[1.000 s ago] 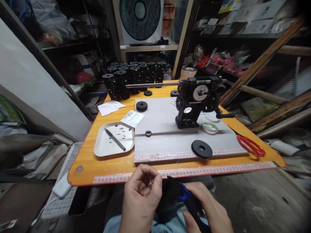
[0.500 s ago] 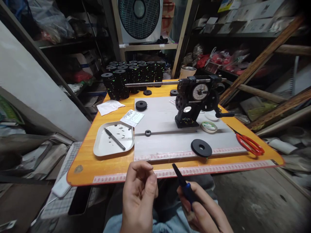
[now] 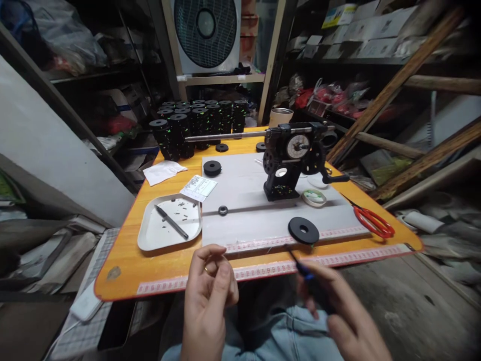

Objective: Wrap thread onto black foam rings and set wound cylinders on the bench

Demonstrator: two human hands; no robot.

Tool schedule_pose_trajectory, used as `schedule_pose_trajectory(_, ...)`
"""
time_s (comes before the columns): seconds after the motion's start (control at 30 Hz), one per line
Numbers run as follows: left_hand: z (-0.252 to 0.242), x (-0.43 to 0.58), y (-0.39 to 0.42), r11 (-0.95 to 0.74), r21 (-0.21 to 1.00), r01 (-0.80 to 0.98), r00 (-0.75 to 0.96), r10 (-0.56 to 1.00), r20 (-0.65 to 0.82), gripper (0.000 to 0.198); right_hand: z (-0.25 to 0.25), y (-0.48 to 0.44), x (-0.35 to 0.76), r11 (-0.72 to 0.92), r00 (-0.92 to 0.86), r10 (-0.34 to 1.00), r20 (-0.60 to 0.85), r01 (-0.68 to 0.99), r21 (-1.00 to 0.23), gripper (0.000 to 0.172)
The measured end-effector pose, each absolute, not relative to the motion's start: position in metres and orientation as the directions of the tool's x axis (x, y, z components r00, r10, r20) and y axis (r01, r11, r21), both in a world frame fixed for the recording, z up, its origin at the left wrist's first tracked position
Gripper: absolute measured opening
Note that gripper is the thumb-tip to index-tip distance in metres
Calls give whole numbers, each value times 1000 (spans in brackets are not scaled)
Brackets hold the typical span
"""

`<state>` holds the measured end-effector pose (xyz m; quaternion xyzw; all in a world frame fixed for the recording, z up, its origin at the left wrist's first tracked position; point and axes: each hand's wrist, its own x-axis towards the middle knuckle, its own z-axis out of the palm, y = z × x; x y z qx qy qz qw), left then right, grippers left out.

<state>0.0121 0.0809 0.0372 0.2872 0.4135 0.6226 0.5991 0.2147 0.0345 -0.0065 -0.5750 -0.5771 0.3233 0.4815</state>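
Observation:
My left hand point(image 3: 210, 296) is raised in front of the table's near edge, palm turned inward. Its fingers curl in with the thumb against them, and whatever they may pinch is too small to make out. To the right, my right hand point(image 3: 347, 306) is wrapped around a tool that looks like needle-nose pliers point(image 3: 306, 273), with blue on the handle and a dark pointed tip, blurred by motion. That tip points up and left, towards a black disc-shaped spool point(image 3: 303, 230) with a centre hole, lying on the white board point(image 3: 255, 220).
A black hand-cranked winding machine point(image 3: 291, 160) stands on the board, its long rod reaching left. Red-handled scissors point(image 3: 374, 222) lie right, a white tray point(image 3: 143, 233) with a pen point(image 3: 171, 221) left. Stacked black spools point(image 3: 199, 125) fill the back. Measuring tape point(image 3: 270, 271) runs along the front edge.
The pliers and my right hand have moved right and slightly down, with the hand rolling over. My left hand keeps its curled shape. The whole view has shifted a little.

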Motion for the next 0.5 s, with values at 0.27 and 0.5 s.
schedule_pose_trajectory(0.27, 37, 7, 87, 60, 865, -498, -103, 986, -128, 24, 42, 102, 354, -247, 484, 728, 485, 846, -473, 49)
schedule_pose_trajectory(0.5, 40, 5, 94, 104, 882, -459, -146, 971, -190, 39, 30, 164, 425, -169, 314, 899, 306, 892, -418, 46)
